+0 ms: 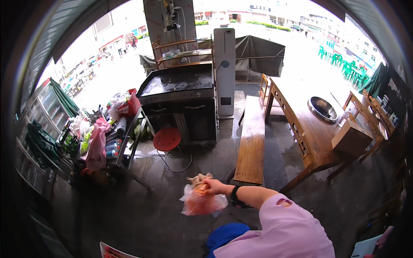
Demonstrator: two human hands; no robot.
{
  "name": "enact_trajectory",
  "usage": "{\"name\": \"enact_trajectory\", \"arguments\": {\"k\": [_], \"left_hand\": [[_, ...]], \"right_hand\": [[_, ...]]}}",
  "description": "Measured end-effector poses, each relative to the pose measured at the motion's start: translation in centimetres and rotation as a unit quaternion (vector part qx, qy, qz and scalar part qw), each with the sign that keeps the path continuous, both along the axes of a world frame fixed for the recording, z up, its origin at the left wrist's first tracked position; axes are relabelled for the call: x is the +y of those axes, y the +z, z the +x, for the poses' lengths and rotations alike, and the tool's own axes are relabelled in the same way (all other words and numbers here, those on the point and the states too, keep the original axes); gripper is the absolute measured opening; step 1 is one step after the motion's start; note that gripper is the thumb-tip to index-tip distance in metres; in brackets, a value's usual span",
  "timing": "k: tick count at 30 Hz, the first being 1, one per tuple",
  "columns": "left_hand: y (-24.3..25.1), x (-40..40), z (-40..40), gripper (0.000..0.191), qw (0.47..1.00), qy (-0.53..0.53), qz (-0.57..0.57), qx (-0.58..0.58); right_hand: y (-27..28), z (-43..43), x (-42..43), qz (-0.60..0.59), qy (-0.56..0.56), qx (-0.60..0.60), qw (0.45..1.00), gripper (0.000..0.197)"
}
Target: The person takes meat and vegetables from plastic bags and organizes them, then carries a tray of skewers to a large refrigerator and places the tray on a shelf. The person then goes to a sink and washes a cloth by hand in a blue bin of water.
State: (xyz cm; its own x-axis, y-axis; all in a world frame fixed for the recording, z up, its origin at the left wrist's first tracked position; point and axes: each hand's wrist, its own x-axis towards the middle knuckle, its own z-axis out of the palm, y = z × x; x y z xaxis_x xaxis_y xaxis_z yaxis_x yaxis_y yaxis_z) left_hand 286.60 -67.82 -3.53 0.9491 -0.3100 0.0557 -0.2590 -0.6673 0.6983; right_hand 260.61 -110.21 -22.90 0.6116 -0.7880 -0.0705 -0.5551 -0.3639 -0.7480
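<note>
Out in front of my body, my right hand (214, 187) grips a clear plastic bag (204, 204) with orange-red contents. From the top of the bag, beside my fingers, sticks out a pale, knobbly bundle (199, 180); what it is I cannot tell. The bag hangs above the dark tiled floor (167, 206), left of a wooden bench (250, 142). My left hand is out of view. Ahead stands a black flat-top griddle (180, 80) on a cabinet, with a red round stool (166, 139) before it.
At left, a cluttered metal table (129, 142) holds bags, a pink cloth (95, 142) and several gas canisters (112, 148). To the right, a wooden table (300, 129) bears a metal bowl (322, 109) and a cardboard box (351, 137). A tray edge (113, 251) shows at bottom left.
</note>
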Motion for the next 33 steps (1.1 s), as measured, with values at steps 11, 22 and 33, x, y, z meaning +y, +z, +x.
{"name": "enact_trajectory", "arguments": {"k": [11,22,33], "left_hand": [[-1.6,0.0,36.8,0.038,0.999,0.039,-0.015,0.002],[-1.7,4.7,71.7,0.038,0.988,0.149,-0.02,0.04],[-1.4,7.0,106.1,0.045,0.963,0.256,-0.026,0.08]], "right_hand": [[4.7,54.6,2.9,0.123,0.211,-0.143,0.959,0.064],[5.9,80.5,0.0,0.166,0.153,-0.081,0.971,0.062],[6.7,120.1,-0.3,0.171,0.21,-0.125,0.955,0.06]]}}
